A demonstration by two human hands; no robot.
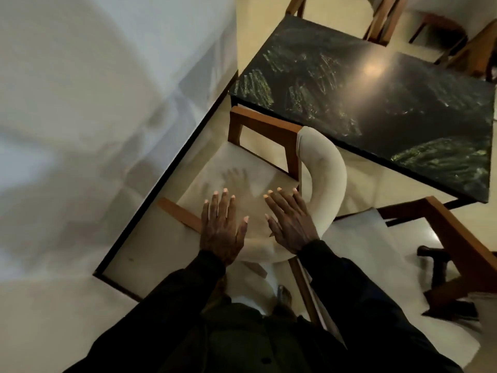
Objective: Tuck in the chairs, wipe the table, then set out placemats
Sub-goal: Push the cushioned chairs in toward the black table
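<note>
— Both grips are open: my left hand (223, 224) and my right hand (291, 222) are spread flat, palms down, fingers apart, holding nothing.

— Where are they?

— Above the nearest chair (271, 168). My right hand lies along the inner side of its curved cream backrest (326, 173), at the low bend of the curve; whether the palm truly presses the padding I cannot tell. My left hand hovers over the pale seat, near the wooden armrest (178, 212) on that side. A faint shadow of fingers falls on the seat ahead of it.

— And the chair against the surface?

— It stands at the near short end of the dark green marbled surface (376, 98), turned at an angle. One wooden corner of its frame reaches the surface's edge; most of the seat is out in the open, not tucked under.

— Other chairs?

— A second chair (451, 238) with a wooden frame sits to my right, by the near corner of the surface, also pulled out. More wooden-framed chairs (382, 20) show at the far end, blurred.

— Anything on the surface?

— Only a bright glare from a light and the green veining.

— What else is around?

— A pale wall (107, 103) to my left with a dark skirting strip (172, 170) along the cream floor (150, 246). My dark sleeves (363, 292) fill the bottom.
</note>
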